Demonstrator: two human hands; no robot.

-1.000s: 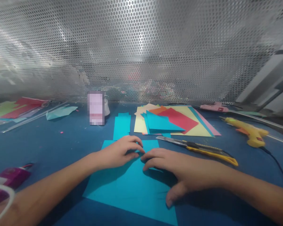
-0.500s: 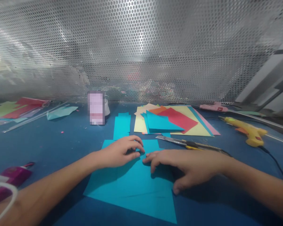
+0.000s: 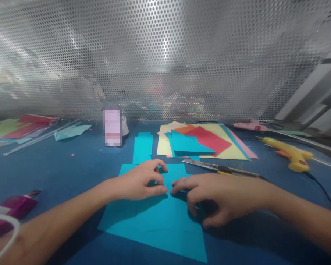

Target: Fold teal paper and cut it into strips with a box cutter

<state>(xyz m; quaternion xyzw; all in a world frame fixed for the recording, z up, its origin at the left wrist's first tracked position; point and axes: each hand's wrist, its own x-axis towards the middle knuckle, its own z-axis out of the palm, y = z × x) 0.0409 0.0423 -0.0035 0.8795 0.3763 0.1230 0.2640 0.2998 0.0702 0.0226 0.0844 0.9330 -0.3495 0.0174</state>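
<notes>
Bright blue paper sheets (image 3: 160, 228) lie flat in front of me, one overlapping another. My left hand (image 3: 142, 180) rests over their left part with its fingers curved and apart, holding nothing. Facing it from the right, my right hand (image 3: 217, 195) has its fingertips at the paper, fingers spread and nothing gripped. A narrow gap separates the two hands. Just beyond my right hand lies a utility knife (image 3: 223, 169) with its blade out, pointing left. Past my left hand is a smaller stack of blue paper strips (image 3: 142, 147).
Coloured paper sheets (image 3: 237, 151) are piled behind the knife. A yellow glue gun (image 3: 295, 158) with a cord lies at right, a pink glue gun (image 3: 251, 126) farther back. A magenta object (image 3: 16, 209) sits at left. A perforated metal panel (image 3: 165, 62) closes the back.
My left thumb has moved away from its fingers, toward me. My right hand has shifted slightly to the right, its fingers bent more. The paper has stayed in place.
</notes>
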